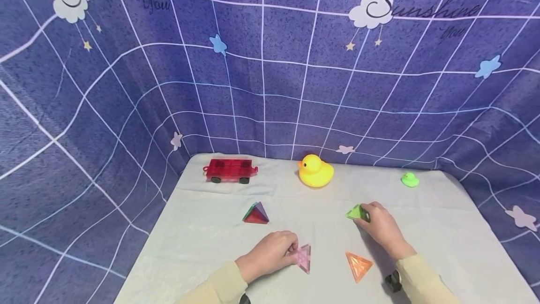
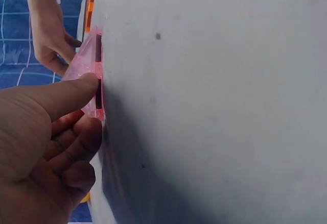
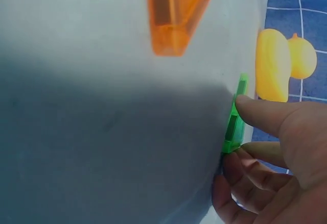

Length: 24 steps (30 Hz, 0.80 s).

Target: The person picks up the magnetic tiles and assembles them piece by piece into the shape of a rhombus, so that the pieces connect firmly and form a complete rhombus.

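Observation:
My left hand (image 1: 272, 252) pinches a pink triangle tile (image 1: 304, 258) near the table's front; in the left wrist view the thumb (image 2: 61, 94) lies on the tilted pink tile (image 2: 89, 66) and the fingers curl under it. My right hand (image 1: 381, 226) grips a green triangle tile (image 1: 356, 212) further right; the right wrist view shows the green tile (image 3: 235, 117) between thumb and fingers, lifted at one edge. An orange triangle tile (image 1: 358, 265) lies flat between the hands. A small pyramid of coloured tiles (image 1: 256, 213) stands to the left.
The pale table (image 1: 202, 238) carries a red wheeled tile cart (image 1: 229, 170) at the back left, a yellow rubber duck (image 1: 315, 171) at the back middle and a small green duck (image 1: 409, 180) at the back right. A blue grid cloth (image 1: 126, 83) walls the table.

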Motion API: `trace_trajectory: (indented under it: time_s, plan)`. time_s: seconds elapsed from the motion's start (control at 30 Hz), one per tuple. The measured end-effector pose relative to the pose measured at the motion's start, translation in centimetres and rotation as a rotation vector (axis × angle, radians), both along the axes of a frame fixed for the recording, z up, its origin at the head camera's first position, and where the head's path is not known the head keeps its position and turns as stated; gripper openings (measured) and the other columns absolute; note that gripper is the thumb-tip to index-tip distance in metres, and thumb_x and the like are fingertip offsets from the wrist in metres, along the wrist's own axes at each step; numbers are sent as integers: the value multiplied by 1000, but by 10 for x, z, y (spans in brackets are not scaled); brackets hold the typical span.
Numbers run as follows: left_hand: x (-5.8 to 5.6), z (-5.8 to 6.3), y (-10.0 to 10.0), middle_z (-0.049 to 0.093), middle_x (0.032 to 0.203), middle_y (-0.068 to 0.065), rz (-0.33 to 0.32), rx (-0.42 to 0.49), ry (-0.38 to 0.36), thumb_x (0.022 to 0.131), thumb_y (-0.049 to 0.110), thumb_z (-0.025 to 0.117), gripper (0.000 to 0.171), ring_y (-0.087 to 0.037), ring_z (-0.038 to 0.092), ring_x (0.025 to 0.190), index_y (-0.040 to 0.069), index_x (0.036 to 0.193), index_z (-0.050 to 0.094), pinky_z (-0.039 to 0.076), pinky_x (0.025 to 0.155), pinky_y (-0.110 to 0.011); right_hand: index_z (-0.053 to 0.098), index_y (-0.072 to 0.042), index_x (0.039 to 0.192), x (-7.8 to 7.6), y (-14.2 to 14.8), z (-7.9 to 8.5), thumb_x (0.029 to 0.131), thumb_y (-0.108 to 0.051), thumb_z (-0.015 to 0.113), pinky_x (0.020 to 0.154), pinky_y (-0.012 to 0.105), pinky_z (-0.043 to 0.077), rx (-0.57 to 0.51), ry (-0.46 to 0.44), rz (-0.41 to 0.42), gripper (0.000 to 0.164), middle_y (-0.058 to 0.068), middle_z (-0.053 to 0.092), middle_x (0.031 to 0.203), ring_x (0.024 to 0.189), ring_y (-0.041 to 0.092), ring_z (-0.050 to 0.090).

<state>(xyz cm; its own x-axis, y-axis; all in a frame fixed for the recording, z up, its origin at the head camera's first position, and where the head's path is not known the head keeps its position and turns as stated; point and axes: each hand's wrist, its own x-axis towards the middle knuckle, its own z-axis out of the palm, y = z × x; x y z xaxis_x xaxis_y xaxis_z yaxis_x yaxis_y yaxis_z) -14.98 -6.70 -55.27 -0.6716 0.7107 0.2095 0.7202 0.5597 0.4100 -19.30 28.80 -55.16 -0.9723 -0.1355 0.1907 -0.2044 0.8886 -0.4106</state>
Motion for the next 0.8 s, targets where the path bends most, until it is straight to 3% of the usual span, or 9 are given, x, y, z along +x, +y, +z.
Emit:
trace_trajectory:
  time_s: [0.23, 0.5, 0.8]
  plan:
    - [-3, -4, -3, 57, 82, 8, -55, 23, 15, 87, 19, 85, 21, 2, 44, 75, 16, 96, 66, 36, 70, -13, 71, 9, 114, -4, 0, 4, 84, -16, 87, 78, 55, 52, 9, -26, 22, 43, 20, 66, 98, 87, 33, 64]
    - [-4, 2, -5, 50, 78, 12, -136, -29, 24, 88, 15, 83, 22, 2, 40, 71, 21, 79, 64, 32, 66, -13, 69, 11, 119, -6, 0, 6, 83, -17, 87, 80, 56, 52, 9, -65, 15, 48, 21, 66, 98, 86, 32, 63]
    - [-4, 3, -7, 47, 77, 14, -164, -20, 10, 88, 14, 83, 18, 3, 40, 71, 21, 80, 68, 33, 67, -12, 69, 9, 121, -6, 0, 7, 83, -18, 88, 75, 53, 52, 24, -89, 13, 50, 14, 63, 92, 78, 25, 58]
